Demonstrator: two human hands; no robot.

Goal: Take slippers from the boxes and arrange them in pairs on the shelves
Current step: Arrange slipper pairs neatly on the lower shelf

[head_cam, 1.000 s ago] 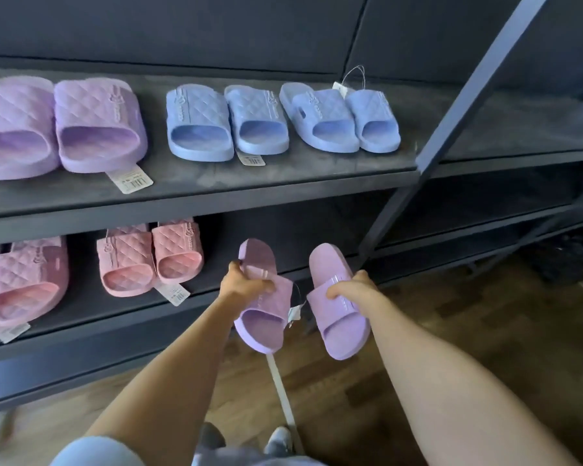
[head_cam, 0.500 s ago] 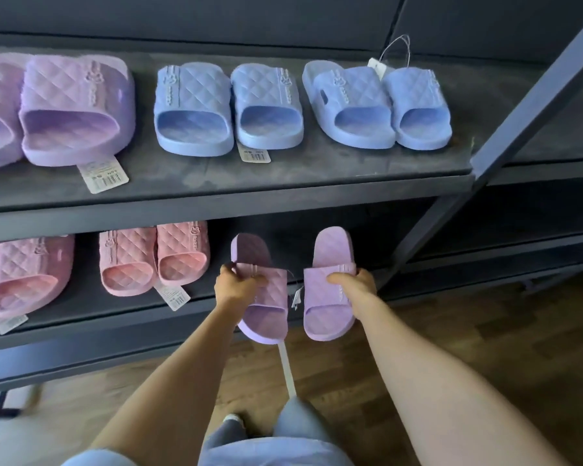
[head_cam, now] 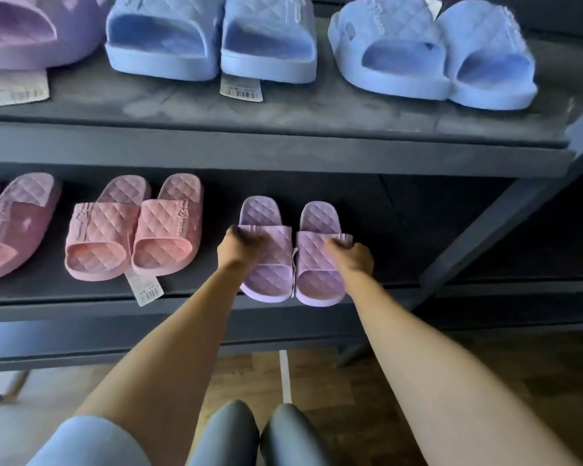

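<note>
Two lilac quilted slippers lie side by side on the lower shelf [head_cam: 384,290], toes toward me. My left hand [head_cam: 239,248] grips the strap of the left lilac slipper [head_cam: 270,264]. The strap of the right lilac slipper [head_cam: 317,267] is held at its outer edge by my right hand [head_cam: 352,257]. Their front ends reach the shelf's front edge. A pink pair [head_cam: 132,237] sits just to the left of them on the same shelf.
Further left on the lower shelf is another pink pair [head_cam: 14,220]. The upper shelf [head_cam: 283,129] carries two blue pairs [head_cam: 212,38] [head_cam: 435,55] and a purple slipper [head_cam: 24,31], with paper tags. A diagonal frame brace [head_cam: 485,240] runs at the right. Wooden floor lies below.
Both hands carried the lilac slippers forward from in front of the shelf onto the lower shelf and set them level, side by side. The camera moved closer and lower.
</note>
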